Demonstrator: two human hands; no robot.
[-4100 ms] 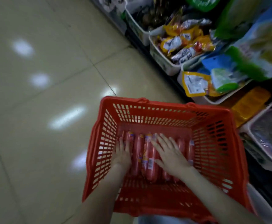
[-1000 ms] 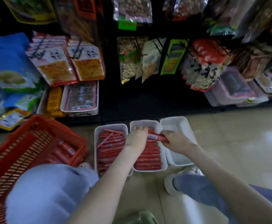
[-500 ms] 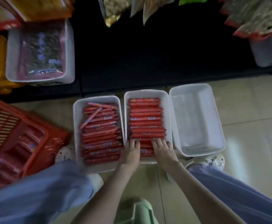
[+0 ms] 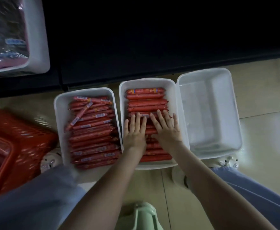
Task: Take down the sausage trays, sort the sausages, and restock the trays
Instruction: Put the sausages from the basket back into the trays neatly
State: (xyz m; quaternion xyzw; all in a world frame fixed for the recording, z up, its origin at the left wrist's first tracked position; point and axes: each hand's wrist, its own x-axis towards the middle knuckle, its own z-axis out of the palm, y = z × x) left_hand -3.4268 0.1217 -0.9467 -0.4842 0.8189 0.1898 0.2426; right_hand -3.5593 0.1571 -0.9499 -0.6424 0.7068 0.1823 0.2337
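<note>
In the head view, three white trays sit side by side on the floor (image 4: 260,130) in front of a dark bottom shelf (image 4: 152,39). A second ago the right hand (image 4: 166,128) was holding one sausage over the middle tray (image 4: 149,81). Now it holds nothing, so that sausage seems to have joined the row. Half a second ago both hands lay at the near end of that tray. They have since slid farther along and now rest over the middle of the thick sausages (image 4: 145,100). I take this as smoothing and squaring up the stack, which suggests this tray is close to done.

The left hand (image 4: 135,130) lies palm down, with straight fingers slightly apart, pressing on the sausages. The right hand lies just beside it, also flat and more widely spread, its little finger near the tray's right wall. Neither hand pinches or curls round anything. Both forearms reach in from the bottom edge, over a pale green stool (image 4: 139,216).

The left tray (image 4: 59,117) is packed with thin sausages (image 4: 92,133), and one of them (image 4: 81,113) lies slantwise across the top. It probably needs straightening. The right tray (image 4: 202,71) is empty, so restocking is not finished. A red basket (image 4: 11,143) stands at the far left, too blurred to tell what it holds.
</note>
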